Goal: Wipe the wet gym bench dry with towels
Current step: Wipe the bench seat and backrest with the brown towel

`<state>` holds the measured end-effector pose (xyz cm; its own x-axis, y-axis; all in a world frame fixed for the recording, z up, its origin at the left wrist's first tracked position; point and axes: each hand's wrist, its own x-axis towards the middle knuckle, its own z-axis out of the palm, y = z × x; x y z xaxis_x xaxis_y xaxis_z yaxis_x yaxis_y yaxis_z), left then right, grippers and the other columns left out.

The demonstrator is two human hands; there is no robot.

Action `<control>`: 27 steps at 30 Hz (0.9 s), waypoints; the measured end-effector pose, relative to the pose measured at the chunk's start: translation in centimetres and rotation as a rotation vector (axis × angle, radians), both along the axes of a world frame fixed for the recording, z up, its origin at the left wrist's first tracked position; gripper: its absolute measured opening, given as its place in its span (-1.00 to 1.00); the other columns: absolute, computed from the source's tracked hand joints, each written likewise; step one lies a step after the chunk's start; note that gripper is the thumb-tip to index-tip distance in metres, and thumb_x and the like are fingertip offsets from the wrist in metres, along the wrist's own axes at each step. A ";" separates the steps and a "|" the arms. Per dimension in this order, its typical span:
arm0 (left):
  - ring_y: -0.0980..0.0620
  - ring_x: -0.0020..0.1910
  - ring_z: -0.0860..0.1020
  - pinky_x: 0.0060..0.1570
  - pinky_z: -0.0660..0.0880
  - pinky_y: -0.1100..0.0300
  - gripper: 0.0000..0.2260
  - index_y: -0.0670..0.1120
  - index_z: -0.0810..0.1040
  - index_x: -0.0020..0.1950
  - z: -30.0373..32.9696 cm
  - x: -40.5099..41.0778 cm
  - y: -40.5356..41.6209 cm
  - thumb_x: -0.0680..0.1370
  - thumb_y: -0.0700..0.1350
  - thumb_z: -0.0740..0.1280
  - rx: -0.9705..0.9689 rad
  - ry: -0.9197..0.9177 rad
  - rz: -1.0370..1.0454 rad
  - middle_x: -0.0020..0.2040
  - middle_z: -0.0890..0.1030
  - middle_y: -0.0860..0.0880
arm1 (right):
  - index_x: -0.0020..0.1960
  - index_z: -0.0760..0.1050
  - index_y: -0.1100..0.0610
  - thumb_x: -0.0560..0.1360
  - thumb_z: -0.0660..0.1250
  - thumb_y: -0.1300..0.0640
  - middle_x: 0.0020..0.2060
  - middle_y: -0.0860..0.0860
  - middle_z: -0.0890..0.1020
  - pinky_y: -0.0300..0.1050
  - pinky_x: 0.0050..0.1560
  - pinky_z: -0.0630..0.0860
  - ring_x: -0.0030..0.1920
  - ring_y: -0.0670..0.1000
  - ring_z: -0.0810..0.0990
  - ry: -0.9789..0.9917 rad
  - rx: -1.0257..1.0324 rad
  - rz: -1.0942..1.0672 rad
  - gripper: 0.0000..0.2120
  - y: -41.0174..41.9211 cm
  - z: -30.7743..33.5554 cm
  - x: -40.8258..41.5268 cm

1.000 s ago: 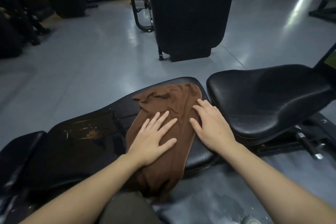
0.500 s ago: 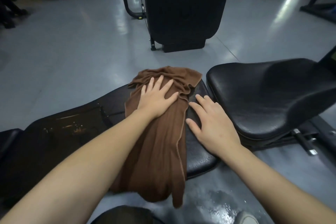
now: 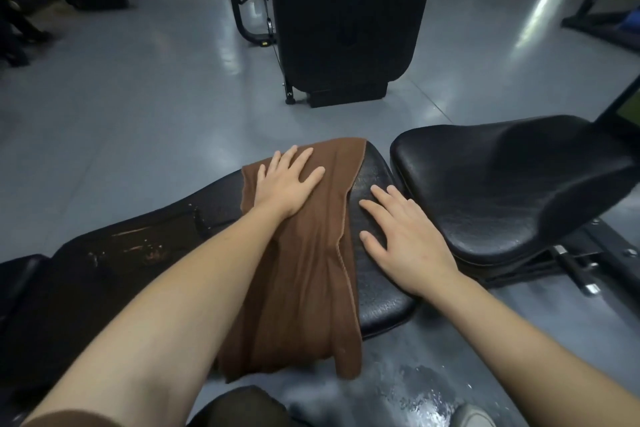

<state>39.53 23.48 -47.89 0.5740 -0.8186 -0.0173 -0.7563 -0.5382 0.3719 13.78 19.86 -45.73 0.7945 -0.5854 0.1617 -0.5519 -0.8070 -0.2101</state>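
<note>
Both hands' fingers splayed flat: left hand (image 3: 289,184) on draped brown towel (image 3: 304,274), right hand (image 3: 403,236) on bench (image 3: 377,302).

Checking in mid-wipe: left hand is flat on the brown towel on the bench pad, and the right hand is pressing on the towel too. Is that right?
Not quite. The head view shows the right hand flat on the bare black bench pad, beside the brown towel, not on it. The left hand is flat on the towel, as you said.
</note>
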 end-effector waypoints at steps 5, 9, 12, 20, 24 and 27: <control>-0.02 0.65 -0.11 0.59 -0.13 -0.13 -0.42 0.27 0.00 0.63 -1.0 0.0 5.1 0.62 0.37 -0.08 0.046 -0.014 0.055 0.67 -0.05 0.14 | 0.53 0.31 0.03 0.53 -0.07 -0.23 0.58 0.02 0.25 0.08 0.56 0.11 0.60 0.08 0.10 0.022 -0.025 -0.010 -0.33 0.2 0.0 0.2; -0.04 0.65 -0.14 0.59 -0.12 -0.12 -0.45 0.28 -0.03 0.63 -1.6 -2.8 8.4 0.64 0.32 -0.08 0.048 -0.055 0.041 0.67 -0.09 0.11 | 0.51 0.35 0.05 0.50 -0.07 -0.22 0.56 0.05 0.29 0.13 0.54 0.17 0.59 0.11 0.14 0.033 -0.028 -0.019 -0.32 0.5 0.4 0.4; -0.06 0.65 -0.17 0.59 -0.13 -0.11 -0.45 0.29 -0.07 0.63 -1.4 -5.3 10.6 0.63 0.31 -0.10 0.048 -0.087 -0.019 0.67 -0.12 0.09 | 0.54 0.30 0.03 0.51 -0.10 -0.22 0.58 0.04 0.24 0.12 0.55 0.13 0.60 0.10 0.09 0.051 -0.026 -0.021 -0.31 0.6 0.5 0.4; -0.03 0.64 -0.24 0.59 -0.17 -0.08 -0.36 0.32 -0.10 0.61 -1.4 -10.0 15.1 0.52 0.39 -0.25 0.044 -0.125 -0.193 0.66 -0.18 0.13 | 0.57 0.23 0.04 0.63 0.11 -0.14 0.61 0.05 0.17 0.10 0.57 0.03 0.61 0.09 0.02 0.080 -0.022 -0.002 -0.44 0.7 0.6 0.1; 0.02 0.63 -0.26 0.60 -0.16 -0.07 -0.38 0.35 -0.07 0.61 -1.4 -9.9 15.1 0.53 0.41 -0.21 0.033 -0.108 -0.200 0.66 -0.17 0.17 | 0.57 0.24 0.04 0.63 0.08 -0.15 0.61 0.06 0.17 0.11 0.58 0.03 0.61 0.10 0.02 0.078 -0.023 0.001 -0.44 0.7 0.6 0.1; 0.06 0.64 -0.21 0.60 -0.16 -0.04 -0.36 0.33 -0.01 0.61 -1.4 -8.9 14.0 0.52 0.43 -0.17 0.012 -0.088 -0.173 0.66 -0.13 0.19 | 0.55 0.28 0.05 0.54 -0.07 -0.21 0.59 0.07 0.21 0.13 0.57 0.06 0.61 0.12 0.07 0.062 -0.024 -0.004 -0.34 0.6 0.5 0.2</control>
